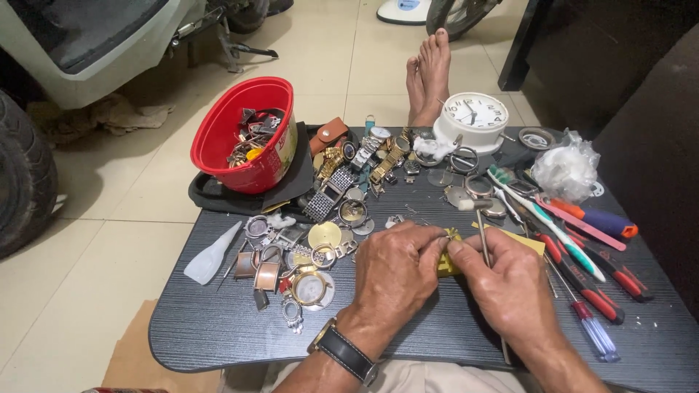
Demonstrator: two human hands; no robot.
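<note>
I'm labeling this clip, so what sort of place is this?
Likely an informal watch-repair spot set on a tiled floor: a low dark table strewn with watch cases and bands, screwdrivers, and a white clock. A vehicle tire suggests a garage or home.

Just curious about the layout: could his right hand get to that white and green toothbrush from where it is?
Probably yes. The toothbrush lies in the open just beyond the right hand, nothing lying over it. But that hand already holds a thin metal tool, so it is not free.
</note>
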